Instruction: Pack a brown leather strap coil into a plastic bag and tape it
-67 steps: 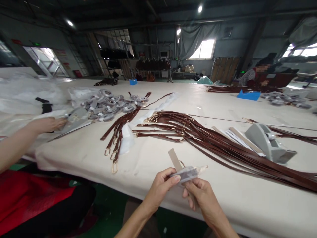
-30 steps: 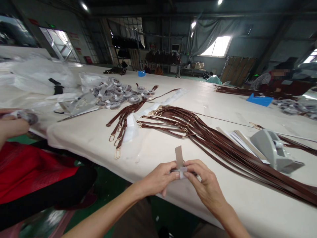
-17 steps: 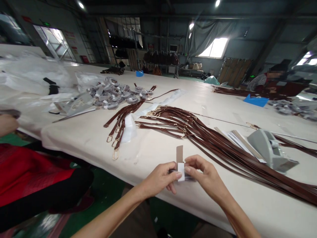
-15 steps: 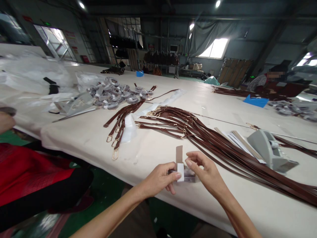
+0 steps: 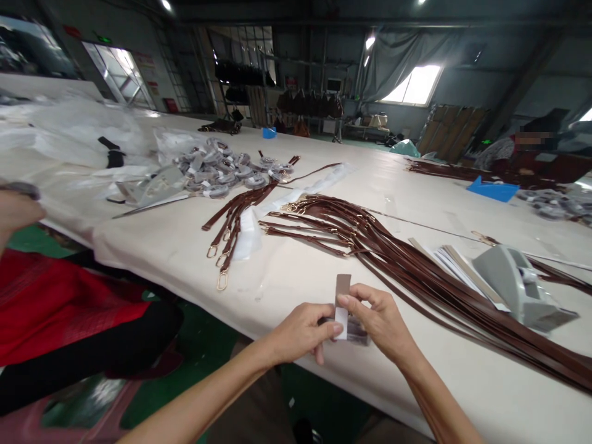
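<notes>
Pinching wrapped strap bundle (image 5: 354, 328) (over table edge (image 5: 194, 290)): left hand (image 5: 300, 333), right hand (image 5: 377, 320).

Compared with two seconds ago, the small wrapped bundle (image 5: 354, 330) is now lower, just at the near edge of the worktop (image 5: 296, 277), and the tan strip (image 5: 342, 288) stands upright above it instead of leaning. A white band (image 5: 341, 322) is now across the bundle. The left hand (image 5: 300, 333) now pinches this band, while the right hand (image 5: 377, 320), which let go half a second ago, has its fingers (image 5: 345, 300) on the tan strip. The co-worker's hand (image 5: 16, 209) is now away from the worktop, at the far left.
</notes>
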Motion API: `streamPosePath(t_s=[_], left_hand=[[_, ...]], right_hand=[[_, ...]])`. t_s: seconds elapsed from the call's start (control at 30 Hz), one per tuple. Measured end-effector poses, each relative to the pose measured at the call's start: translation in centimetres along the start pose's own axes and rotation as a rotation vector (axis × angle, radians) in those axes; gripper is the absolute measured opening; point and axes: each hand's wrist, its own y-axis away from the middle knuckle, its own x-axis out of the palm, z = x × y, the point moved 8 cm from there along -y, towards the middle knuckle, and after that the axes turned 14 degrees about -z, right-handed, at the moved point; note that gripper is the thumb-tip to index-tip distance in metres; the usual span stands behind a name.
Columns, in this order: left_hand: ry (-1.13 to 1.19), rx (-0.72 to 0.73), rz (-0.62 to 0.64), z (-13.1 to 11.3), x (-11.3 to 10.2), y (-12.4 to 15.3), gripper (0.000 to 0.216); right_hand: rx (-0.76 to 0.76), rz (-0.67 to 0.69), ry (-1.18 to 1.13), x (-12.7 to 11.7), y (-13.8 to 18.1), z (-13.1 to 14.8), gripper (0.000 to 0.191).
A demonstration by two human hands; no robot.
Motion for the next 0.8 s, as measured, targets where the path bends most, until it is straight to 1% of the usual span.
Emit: streamPosePath(t_s=[0.1, 0.17, 0.27, 0.37, 0.43, 0.53, 0.63, 0.7, 0.8], left_hand=[[0.028, -0.012, -0.042, 0.0, -0.2, -0.1, 0.037], [0.04, -0.014, -0.053, -0.2, -0.3, -0.1, 0.035], [0.053, -0.015, -0.049, -0.6, -0.1, -0.1, 0.034], [0.1, -0.031, -0.085, -0.8, -0.1, -0.2, 0.036], [0.133, -0.051, -0.128, -0.8, -0.1, -0.2, 0.036], [0.169, -0.075, -0.161, -0.7, -0.1, -0.2, 0.034], [0.199, -0.102, -0.125, -0.8, 0.3, 0.0, 0.036], [0.246, -0.136, -0.078, -0.9, 0.6, 0.2, 0.036], [0.365, -0.207, -0.023, -0.7, 1.0, 0.3, 0.029]], right_hand=[[0.023, 0.142, -0.014, 0.2, 0.0, -0.5, 0.03], [-0.008, 0.205, 0.011, 0.2, 0.1, -0.4, 0.024], [-0.139, 0.181, 0.081, -0.1, 0.3, 0.3, 0.017], [-0.243, 0.145, 0.105, 0.0, 0.7, 0.9, 0.013], [-0.328, 0.119, 0.111, 0.1, 1.1, 1.3, 0.016], [-0.52, 0.087, 0.128, 0.0, 1.9, 2.4, 0.028], [-0.649, 0.123, 0.155, 0.1, 2.7, 3.1, 0.029], [-0.68, 0.173, 0.175, 0.2, 3.1, 3.2, 0.028], [-0.704, 0.227, 0.192, 0.1, 3.5, 3.4, 0.027]])
